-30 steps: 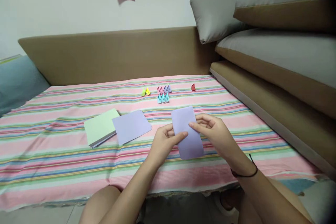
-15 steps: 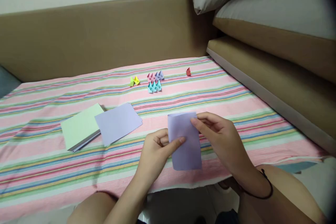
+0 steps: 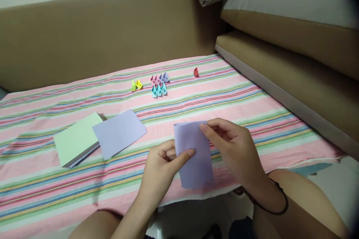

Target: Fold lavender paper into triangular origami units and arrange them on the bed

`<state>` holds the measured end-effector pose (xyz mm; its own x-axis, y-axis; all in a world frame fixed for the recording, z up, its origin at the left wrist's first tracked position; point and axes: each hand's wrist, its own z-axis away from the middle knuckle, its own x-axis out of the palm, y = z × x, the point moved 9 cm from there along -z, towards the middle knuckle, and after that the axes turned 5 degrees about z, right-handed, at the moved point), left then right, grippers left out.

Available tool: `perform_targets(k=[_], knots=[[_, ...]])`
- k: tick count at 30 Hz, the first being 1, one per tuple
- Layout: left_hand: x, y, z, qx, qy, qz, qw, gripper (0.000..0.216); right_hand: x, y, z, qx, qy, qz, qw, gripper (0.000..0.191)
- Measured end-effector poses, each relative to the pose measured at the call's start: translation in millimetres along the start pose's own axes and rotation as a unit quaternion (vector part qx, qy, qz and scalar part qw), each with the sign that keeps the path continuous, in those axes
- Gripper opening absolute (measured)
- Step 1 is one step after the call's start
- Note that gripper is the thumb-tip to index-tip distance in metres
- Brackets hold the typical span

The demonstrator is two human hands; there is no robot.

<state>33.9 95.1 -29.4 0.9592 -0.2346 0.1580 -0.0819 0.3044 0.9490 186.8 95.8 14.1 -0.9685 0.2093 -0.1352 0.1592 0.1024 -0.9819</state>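
Observation:
A sheet of purple paper (image 3: 195, 170), folded over with a rounded bend at its left side, is held up above the front edge of the striped cloth. My left hand (image 3: 164, 164) is closed on its left side, thumb flat on the front and the other fingers behind. At the top right corner, my right hand (image 3: 231, 140) pinches the layers between thumb and fingers. To the left lie flat purple sheets (image 3: 119, 134), overlapping the corner of a stack of paper with a pale green sheet (image 3: 77, 140) on top.
Small folded paper pieces stand farther back: yellow (image 3: 137, 85), pink (image 3: 155, 80), purple (image 3: 164, 78), turquoise (image 3: 159, 90) and red (image 3: 196, 72). The striped cloth (image 3: 224, 101) covers the seat. Stacked cushions (image 3: 280, 56) rise at the right, and a brown backrest (image 3: 106, 33) stands behind.
The view has shifted slightly, so the things on the cloth appear farther left. Both hands keep their grip on the folded purple paper, with little change in their pose.

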Motion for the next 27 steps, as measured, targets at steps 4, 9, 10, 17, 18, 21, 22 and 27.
perform_targets(k=[4,9,10,17,18,21,22,27], knots=[[-0.5,-0.7,0.0,-0.004,-0.001,0.000,1.000,0.019,-0.2,-1.4,0.1,-0.004,0.003,-0.002,1.000,0.016],[-0.6,-0.2,-0.1,-0.003,-0.001,0.000,1.000,0.019,-1.7,-2.1,0.3,-0.003,0.008,-0.006,1.000,0.016],[-0.5,-0.2,0.1,-0.002,-0.001,-0.001,1.000,0.019,-2.0,-2.0,0.4,-0.003,0.008,-0.004,1.000,0.016],[-1.9,-1.6,0.1,0.000,0.005,-0.020,1.000,0.021,-3.2,-0.1,0.7,-0.003,0.011,0.000,1.000,0.017],[-2.0,-1.5,-0.1,0.001,0.004,-0.022,1.000,0.020,-3.2,0.5,0.6,-0.001,0.012,-0.001,1.000,0.017],[-1.6,-1.6,-0.5,0.003,0.001,-0.016,1.000,0.019,-3.8,1.5,0.2,0.003,0.016,-0.003,1.000,0.016],[-1.5,-1.8,-0.5,0.002,0.000,-0.011,1.000,0.018,-3.8,1.9,0.1,0.004,0.016,-0.003,1.000,0.016],[0.2,-2.6,0.0,-0.005,-0.006,0.004,1.000,0.016,-4.0,2.3,-0.6,0.006,0.016,0.001,1.000,0.015]])
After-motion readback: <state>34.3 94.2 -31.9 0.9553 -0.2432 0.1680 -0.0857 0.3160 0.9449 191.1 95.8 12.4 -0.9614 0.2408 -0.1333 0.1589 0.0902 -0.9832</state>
